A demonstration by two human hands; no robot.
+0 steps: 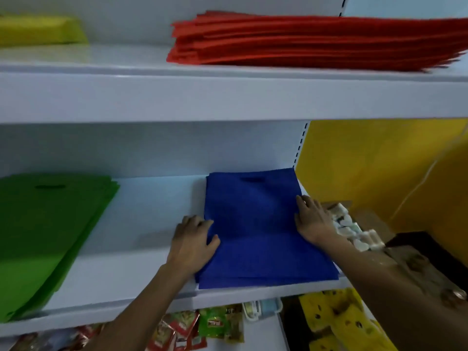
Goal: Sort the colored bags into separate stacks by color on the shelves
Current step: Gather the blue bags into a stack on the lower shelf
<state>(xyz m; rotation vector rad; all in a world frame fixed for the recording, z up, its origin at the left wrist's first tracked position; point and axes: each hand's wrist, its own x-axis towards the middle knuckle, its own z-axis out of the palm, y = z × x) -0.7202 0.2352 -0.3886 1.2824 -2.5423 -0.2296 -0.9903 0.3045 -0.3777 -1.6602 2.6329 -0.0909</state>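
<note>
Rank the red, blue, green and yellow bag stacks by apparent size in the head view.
Red stack and blue stack: similar area, unranked.
Green stack, cut by the left edge.
Yellow stack, smallest, also cut off.

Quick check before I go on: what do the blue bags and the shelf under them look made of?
Blue bags: likely non-woven fabric, matte, finely grainy, with soft creases and a die-cut handle slot. Shelf: apparently painted sheet metal, smooth white with a slight sheen; the slotted upright beside it suggests metal racking, though that is a guess.
</note>
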